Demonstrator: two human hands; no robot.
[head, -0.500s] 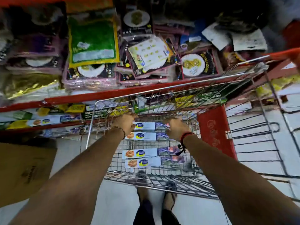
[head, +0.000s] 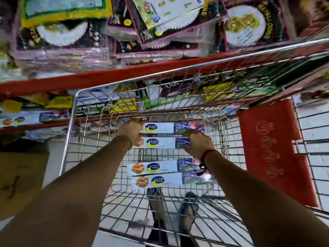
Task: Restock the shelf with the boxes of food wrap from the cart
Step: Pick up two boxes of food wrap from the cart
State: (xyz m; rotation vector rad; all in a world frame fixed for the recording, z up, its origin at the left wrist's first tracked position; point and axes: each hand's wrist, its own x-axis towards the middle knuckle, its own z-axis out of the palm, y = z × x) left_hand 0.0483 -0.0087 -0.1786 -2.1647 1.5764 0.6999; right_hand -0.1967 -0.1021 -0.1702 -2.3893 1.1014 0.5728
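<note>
You were at the pick-up step: both hands were down in the cart (head: 74, 111), at its far end. Your left hand (head: 130, 131) had its fingers curled around the left ends of the two far boxes (head: 161, 135) of food wrap, and your right hand (head: 198, 144) was closed over their right ends. Two more boxes (head: 156, 173) lay flat on the cart's wire floor, nearer you. Next, I judge, you needed to lift the held pair clear of the far rim and carry them to the lower shelf (head: 35, 122), where a matching box (head: 33, 118) lay.
</note>
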